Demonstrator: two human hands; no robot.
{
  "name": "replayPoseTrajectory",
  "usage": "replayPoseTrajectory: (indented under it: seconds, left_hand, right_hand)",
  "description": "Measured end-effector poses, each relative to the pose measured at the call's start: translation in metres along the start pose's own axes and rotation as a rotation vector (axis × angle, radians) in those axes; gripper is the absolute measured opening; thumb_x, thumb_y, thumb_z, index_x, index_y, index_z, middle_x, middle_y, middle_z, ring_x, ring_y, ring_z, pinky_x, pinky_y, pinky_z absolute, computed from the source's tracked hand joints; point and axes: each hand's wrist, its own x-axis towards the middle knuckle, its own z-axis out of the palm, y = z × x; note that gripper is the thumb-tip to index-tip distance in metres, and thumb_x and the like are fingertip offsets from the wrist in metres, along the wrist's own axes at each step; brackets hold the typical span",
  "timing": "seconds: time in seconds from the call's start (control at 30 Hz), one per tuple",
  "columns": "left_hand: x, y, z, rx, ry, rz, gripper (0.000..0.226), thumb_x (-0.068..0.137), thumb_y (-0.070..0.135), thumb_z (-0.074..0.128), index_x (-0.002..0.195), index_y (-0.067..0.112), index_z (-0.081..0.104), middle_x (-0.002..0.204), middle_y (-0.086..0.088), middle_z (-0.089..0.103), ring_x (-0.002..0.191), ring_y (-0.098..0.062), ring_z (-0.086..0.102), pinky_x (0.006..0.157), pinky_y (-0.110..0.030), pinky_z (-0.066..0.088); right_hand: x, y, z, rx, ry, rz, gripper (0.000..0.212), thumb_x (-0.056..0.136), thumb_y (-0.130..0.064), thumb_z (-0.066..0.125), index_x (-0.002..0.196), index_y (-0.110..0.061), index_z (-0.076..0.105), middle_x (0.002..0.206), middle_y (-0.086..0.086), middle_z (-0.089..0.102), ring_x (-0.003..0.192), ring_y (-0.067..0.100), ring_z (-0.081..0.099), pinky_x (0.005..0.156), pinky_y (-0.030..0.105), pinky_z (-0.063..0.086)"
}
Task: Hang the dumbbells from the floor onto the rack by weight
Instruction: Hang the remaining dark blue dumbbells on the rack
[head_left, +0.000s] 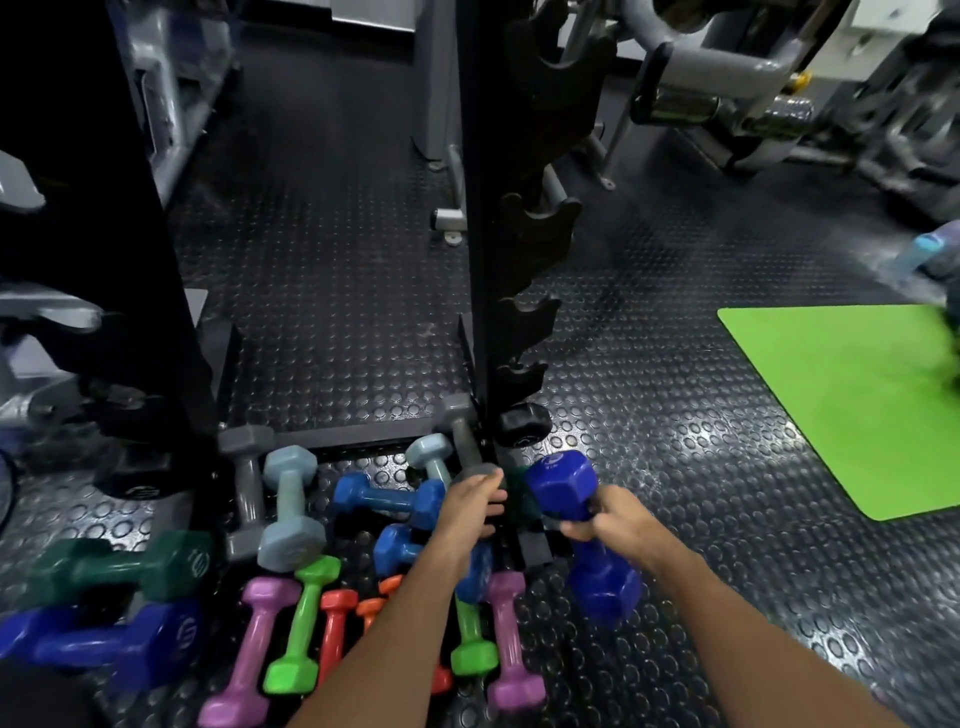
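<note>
One blue dumbbell (582, 530) is gripped by right hand (605, 522) fingers; left hand (475, 501) fingers seemingly closed on a grey dumbbell (467, 441) beside the rack (480, 208).

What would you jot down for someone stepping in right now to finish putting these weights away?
Right hand: grips a dark blue dumbbell by its handle, lifted off the floor.
Left hand: its fingers curl round the near end of a grey dumbbell lying at the foot of the rack.
Rack: the cradles in view are empty, except a black weight at the bottom, so little looks done.
Left on the floor: pink, green, orange, light blue, blue, grey, dark green and a second dark blue dumbbell. Hang them all, sorted by weight.
</note>
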Motion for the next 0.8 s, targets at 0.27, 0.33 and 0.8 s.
replayPoseTrajectory:
  seconds: [0.27,0.33,0.8]
  left_hand:
    - [-0.033,-0.023,0.048,-0.240,-0.413,-0.083,0.060,0.079,0.040,0.083,0.128,0.017,0.058,0.123,-0.003,0.073,0.109,-0.021,0.070,0.098,-0.043,0.052]
    - [-0.034,-0.021,0.058,-0.418,-0.395,-0.042,0.066,0.076,0.025,0.086,0.132,0.008,0.055,0.126,-0.012,0.072,0.116,-0.029,0.069,0.106,-0.050,0.050]
    - [0.001,0.049,0.109,-0.756,-0.114,0.020,0.078,0.066,0.034,0.093,0.128,-0.002,0.062,0.114,-0.024,0.074,0.096,-0.029,0.069,0.079,-0.039,0.057]
  right_hand:
    - [0.006,-0.059,-0.034,0.328,0.211,-0.052,0.017,0.091,-0.018,0.076,0.101,-0.006,0.071,0.098,0.016,0.077,0.090,0.029,0.073,0.083,0.049,0.058]
    - [0.010,-0.069,-0.038,0.405,0.266,-0.053,0.023,0.089,-0.021,0.078,0.104,-0.004,0.070,0.097,0.014,0.078,0.087,0.027,0.075,0.071,0.044,0.062]
    - [0.072,-0.110,-0.076,0.674,0.335,0.055,0.012,0.089,-0.015,0.076,0.089,-0.007,0.068,0.074,0.008,0.063,0.058,0.019,0.058,0.054,0.027,0.048]
